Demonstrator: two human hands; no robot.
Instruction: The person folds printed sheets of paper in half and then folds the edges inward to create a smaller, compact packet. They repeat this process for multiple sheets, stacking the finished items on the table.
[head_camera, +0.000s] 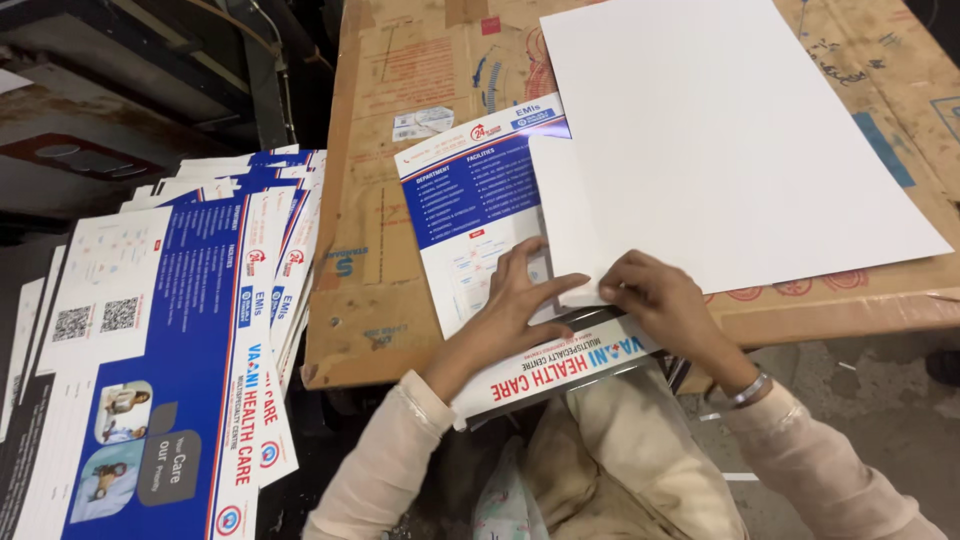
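Now, flattened cardboard worktop (420, 330) underneath, big blank white sheet (720, 140) lying over the printed blue-and-white poster (475, 200). Best squared up corner to corner, pressed flat before letting go. Left hand (515, 300) spread open, palm down on the poster. Right hand (655, 295) loosely curled, fingertips pinching the white sheet's near corner.

Cardboard-covered worktable (400, 70); dark metal frame (120, 60) left; grey concrete floor (860, 390) right.

Left hand (510, 305): laid flat on printed sheet (475, 200).
Right hand (655, 295): corner of white sheet (720, 130) pinched.
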